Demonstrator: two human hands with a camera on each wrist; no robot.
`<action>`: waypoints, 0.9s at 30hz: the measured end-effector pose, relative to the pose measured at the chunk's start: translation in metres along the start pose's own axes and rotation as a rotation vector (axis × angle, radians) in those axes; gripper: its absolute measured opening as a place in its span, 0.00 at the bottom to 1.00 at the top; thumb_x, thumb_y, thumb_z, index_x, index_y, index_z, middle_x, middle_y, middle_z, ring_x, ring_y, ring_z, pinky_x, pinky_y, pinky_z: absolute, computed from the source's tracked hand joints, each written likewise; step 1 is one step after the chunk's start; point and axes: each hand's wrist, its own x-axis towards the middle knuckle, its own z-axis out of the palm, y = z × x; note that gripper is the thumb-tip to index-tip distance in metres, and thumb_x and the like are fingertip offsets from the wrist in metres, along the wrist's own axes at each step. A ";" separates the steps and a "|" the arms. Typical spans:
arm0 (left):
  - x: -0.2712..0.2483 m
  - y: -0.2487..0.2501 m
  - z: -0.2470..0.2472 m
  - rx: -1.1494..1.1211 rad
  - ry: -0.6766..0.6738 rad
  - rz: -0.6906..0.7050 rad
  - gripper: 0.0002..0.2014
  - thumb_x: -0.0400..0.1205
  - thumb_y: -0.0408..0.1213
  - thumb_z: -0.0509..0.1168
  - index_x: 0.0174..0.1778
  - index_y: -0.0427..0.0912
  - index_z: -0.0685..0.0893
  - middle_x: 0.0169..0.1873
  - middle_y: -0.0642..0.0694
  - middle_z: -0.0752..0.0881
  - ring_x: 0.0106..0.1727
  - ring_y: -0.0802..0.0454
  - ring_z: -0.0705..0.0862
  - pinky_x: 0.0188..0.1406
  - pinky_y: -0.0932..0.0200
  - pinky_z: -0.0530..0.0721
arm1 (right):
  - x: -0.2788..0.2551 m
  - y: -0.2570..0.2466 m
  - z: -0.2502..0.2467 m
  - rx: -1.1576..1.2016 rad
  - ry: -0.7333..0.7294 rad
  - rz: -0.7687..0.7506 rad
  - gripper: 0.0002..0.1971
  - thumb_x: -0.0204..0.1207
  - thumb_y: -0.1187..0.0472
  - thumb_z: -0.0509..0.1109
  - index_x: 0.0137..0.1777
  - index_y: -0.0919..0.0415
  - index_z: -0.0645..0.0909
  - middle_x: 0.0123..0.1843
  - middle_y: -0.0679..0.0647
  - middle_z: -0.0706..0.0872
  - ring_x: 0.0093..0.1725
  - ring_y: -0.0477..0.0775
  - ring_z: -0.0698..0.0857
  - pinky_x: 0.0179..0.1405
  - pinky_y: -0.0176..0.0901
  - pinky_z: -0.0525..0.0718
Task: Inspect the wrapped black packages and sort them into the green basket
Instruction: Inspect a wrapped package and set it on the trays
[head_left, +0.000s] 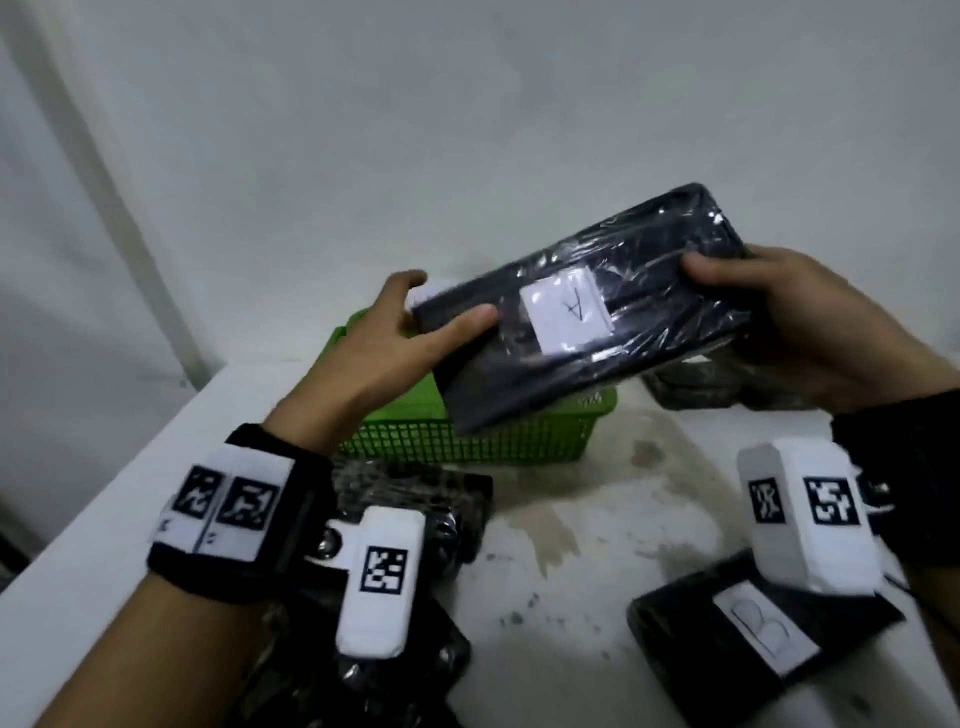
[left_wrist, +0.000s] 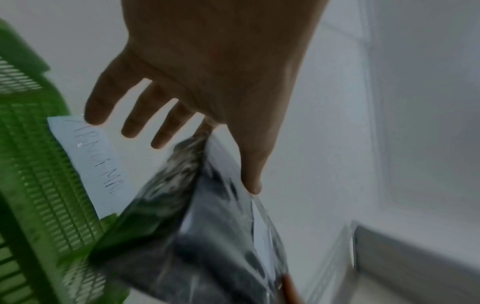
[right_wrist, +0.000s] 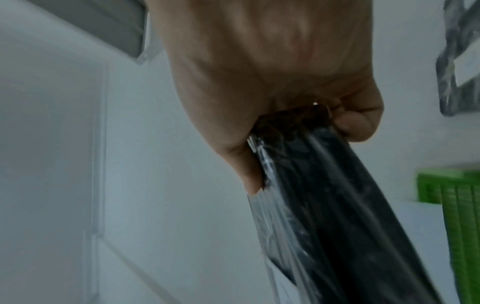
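Observation:
A black package (head_left: 649, 291) in clear film, with a white label marked "A", is held tilted above the green mesh basket (head_left: 467, 441). My left hand (head_left: 426, 322) pinches its left end, thumb on top; in the left wrist view the left hand (left_wrist: 207, 82) has three fingers spread straight beside the package (left_wrist: 202, 236). My right hand (head_left: 769, 312) grips the right end with the thumb on top. In the right wrist view the right hand (right_wrist: 272, 72) curls round the package (right_wrist: 337, 205). The basket (left_wrist: 39, 164) carries a handwritten paper tag (left_wrist: 91, 164). The basket (right_wrist: 457, 195) shows at right.
More wrapped black packages lie on the stained white table (head_left: 571, 519): one near the basket's front (head_left: 415, 499), one at bottom left (head_left: 363, 675), one labelled "B" at bottom right (head_left: 737, 639), and some behind my right hand (head_left: 727, 384). A grey wall stands behind.

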 end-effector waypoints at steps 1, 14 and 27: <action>-0.002 -0.001 -0.005 -0.132 -0.027 -0.033 0.42 0.64 0.76 0.70 0.72 0.62 0.74 0.62 0.54 0.88 0.59 0.53 0.89 0.54 0.47 0.90 | 0.000 0.003 0.007 0.062 0.010 -0.026 0.25 0.68 0.57 0.74 0.63 0.70 0.85 0.53 0.65 0.93 0.48 0.62 0.91 0.55 0.54 0.88; -0.006 -0.038 -0.041 -0.293 0.217 0.196 0.23 0.76 0.49 0.75 0.66 0.54 0.81 0.57 0.58 0.90 0.59 0.63 0.88 0.56 0.65 0.86 | 0.004 0.066 0.087 -0.086 0.155 -0.371 0.34 0.62 0.54 0.84 0.69 0.59 0.80 0.60 0.50 0.92 0.59 0.49 0.91 0.58 0.45 0.90; 0.010 -0.047 -0.025 -0.515 0.290 0.153 0.22 0.72 0.39 0.80 0.55 0.52 0.76 0.55 0.42 0.87 0.53 0.45 0.90 0.52 0.38 0.91 | 0.014 0.069 0.107 0.114 0.216 -0.289 0.12 0.75 0.62 0.79 0.49 0.47 0.80 0.44 0.44 0.90 0.45 0.47 0.92 0.45 0.52 0.90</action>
